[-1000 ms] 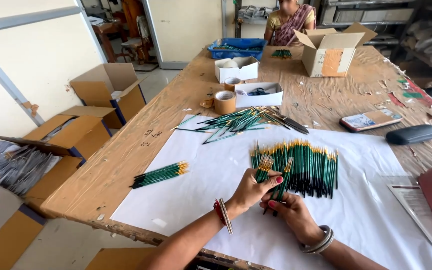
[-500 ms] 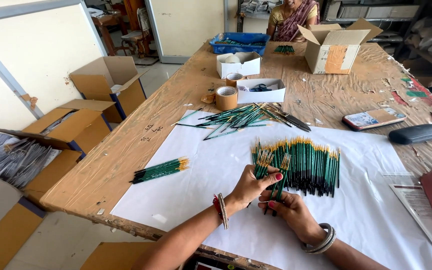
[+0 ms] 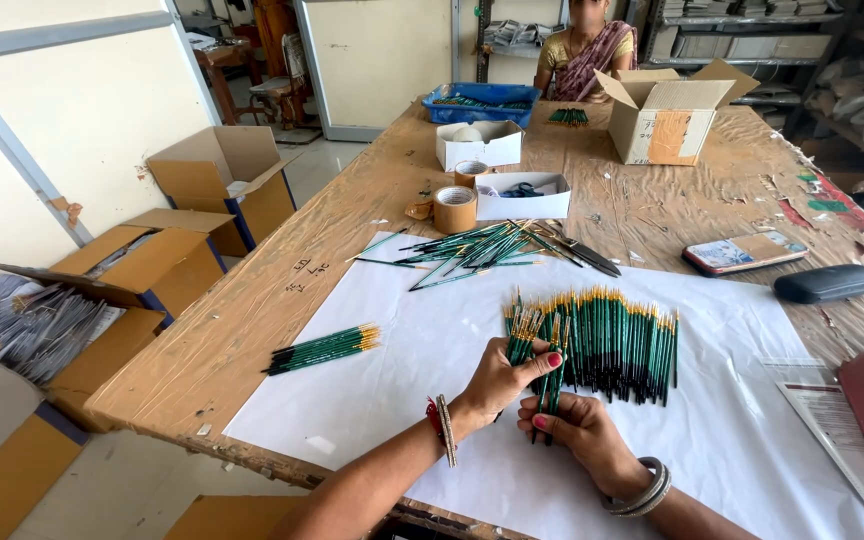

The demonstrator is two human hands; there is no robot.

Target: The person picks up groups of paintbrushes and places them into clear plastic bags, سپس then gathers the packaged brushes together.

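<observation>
My left hand (image 3: 504, 382) and my right hand (image 3: 574, 432) together grip a small bunch of green paint brushes (image 3: 537, 345) with gold ferrules, held upright over a white paper sheet (image 3: 432, 350). Just right of my hands lies a wide row of the same green brushes (image 3: 617, 335) spread flat on the sheet. A small bundle of green brushes (image 3: 324, 349) rests at the sheet's left edge. Farther back a loose heap of brushes (image 3: 477, 248) lies crisscrossed.
Two tape rolls (image 3: 455, 208), small white boxes (image 3: 522, 195), a blue tray (image 3: 480, 102) and an open carton (image 3: 667, 122) stand on the wooden table (image 3: 252, 320). A phone (image 3: 744, 251) and dark case (image 3: 827, 283) lie right. Another person (image 3: 587, 50) sits at the far end. Cardboard boxes (image 3: 152, 265) crowd the floor left.
My hands have stayed over the row's left end, shifting the held brushes slightly. The view has tilted a little.
</observation>
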